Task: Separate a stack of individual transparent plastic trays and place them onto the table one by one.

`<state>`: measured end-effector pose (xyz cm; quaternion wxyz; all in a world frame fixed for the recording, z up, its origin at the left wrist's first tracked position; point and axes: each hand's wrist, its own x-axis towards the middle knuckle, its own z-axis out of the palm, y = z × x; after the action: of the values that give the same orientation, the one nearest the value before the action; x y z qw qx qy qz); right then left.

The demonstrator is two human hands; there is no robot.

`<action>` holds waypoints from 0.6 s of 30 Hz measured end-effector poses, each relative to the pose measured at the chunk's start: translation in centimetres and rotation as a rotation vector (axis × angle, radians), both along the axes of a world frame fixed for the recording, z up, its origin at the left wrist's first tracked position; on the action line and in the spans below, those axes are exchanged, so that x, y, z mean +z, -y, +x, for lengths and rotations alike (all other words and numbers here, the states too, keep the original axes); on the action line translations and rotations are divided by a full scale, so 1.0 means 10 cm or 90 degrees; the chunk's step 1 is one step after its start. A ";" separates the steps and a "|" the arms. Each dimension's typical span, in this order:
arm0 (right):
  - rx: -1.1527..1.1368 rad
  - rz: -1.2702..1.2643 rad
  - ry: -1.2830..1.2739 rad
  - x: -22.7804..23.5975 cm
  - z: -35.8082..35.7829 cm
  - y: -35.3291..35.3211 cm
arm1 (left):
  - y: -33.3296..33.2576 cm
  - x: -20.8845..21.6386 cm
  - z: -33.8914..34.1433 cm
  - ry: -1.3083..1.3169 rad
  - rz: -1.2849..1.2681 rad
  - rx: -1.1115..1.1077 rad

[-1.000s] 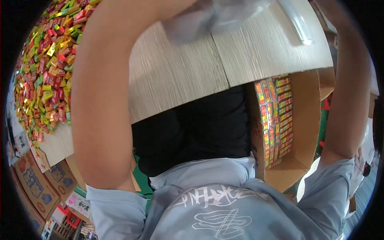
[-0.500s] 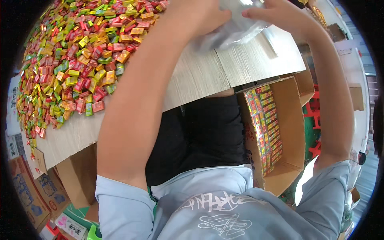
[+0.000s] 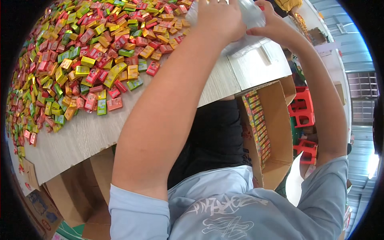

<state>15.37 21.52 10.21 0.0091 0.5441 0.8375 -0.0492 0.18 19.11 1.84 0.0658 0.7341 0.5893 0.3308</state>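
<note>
Clear bag cut off at top, gripped by both hands.

Heap of small candy packets, red/yellow/green/orange, spread over bench top-left. Clear plastic bag held in both hands, top centre. Open cardboard box below bench edge, right, w/ colourful packets in rows inside.

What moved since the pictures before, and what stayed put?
Both hands, left hand and right hand, went farther out over the table, keeping their grip on the clear plastic bag. The candy pile and the cardboard box stayed put.
</note>
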 end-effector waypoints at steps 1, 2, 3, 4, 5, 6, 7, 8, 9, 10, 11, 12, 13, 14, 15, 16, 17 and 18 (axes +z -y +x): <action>-0.002 0.003 0.008 -0.03 0.17 -0.08 | 0.02 0.02 0.02 0.005 0.007 -0.003; 0.246 -0.103 -0.168 -0.05 0.38 -0.19 | 0.04 0.04 0.03 0.009 0.014 -0.003; 0.493 -0.215 -0.344 -0.07 0.47 -0.25 | 0.03 0.03 0.04 0.016 0.016 -0.004; 0.492 -0.219 -0.340 -0.12 0.39 -0.24 | 0.03 0.01 0.03 0.011 0.021 0.004; 0.251 -0.118 -0.211 -0.17 0.31 -0.25 | 0.02 -0.01 0.03 0.006 0.026 0.011; 0.011 -0.016 -0.080 -0.21 0.25 -0.24 | 0.01 -0.03 0.03 0.010 0.025 0.011; 0.011 -0.018 -0.075 -0.18 0.21 -0.22 | 0.00 -0.04 0.02 0.019 0.031 0.016; -0.004 -0.050 -0.058 -0.14 0.16 -0.20 | 0.00 -0.06 0.02 0.026 0.037 0.021; -0.020 -0.083 -0.040 -0.12 0.13 -0.18 | 0.00 -0.07 0.01 0.031 0.035 0.021; -0.021 -0.083 -0.035 -0.12 0.14 -0.18 | -0.02 -0.08 0.03 0.035 0.047 0.021; -0.038 -0.070 -0.053 -0.13 0.17 -0.18 | -0.03 -0.09 0.04 0.039 0.059 0.022; -0.054 -0.057 -0.072 -0.14 0.20 -0.19 | -0.04 -0.10 0.06 0.044 0.058 0.021; -0.054 -0.058 -0.068 -0.14 0.19 -0.20 | -0.07 -0.14 0.07 0.051 0.078 0.032; -0.038 -0.055 -0.064 -0.14 0.19 -0.22 | -0.10 -0.17 0.09 0.057 0.097 0.043; -0.021 -0.052 -0.060 -0.14 0.19 -0.24 | -0.14 -0.20 0.10 0.059 0.095 0.044; -0.022 -0.053 -0.058 -0.16 0.21 -0.26 | -0.15 -0.19 0.10 0.055 0.095 0.042; -0.018 -0.001 -0.021 -0.17 0.23 -0.28 | -0.16 -0.19 0.11 0.051 0.095 0.041; -0.013 0.051 0.016 -0.18 0.25 -0.30 | -0.16 -0.20 0.12 0.053 0.094 0.040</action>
<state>17.87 24.53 8.38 -0.0025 0.5530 0.8331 -0.0087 1.36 20.72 -0.16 0.0254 0.7038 0.5829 0.4052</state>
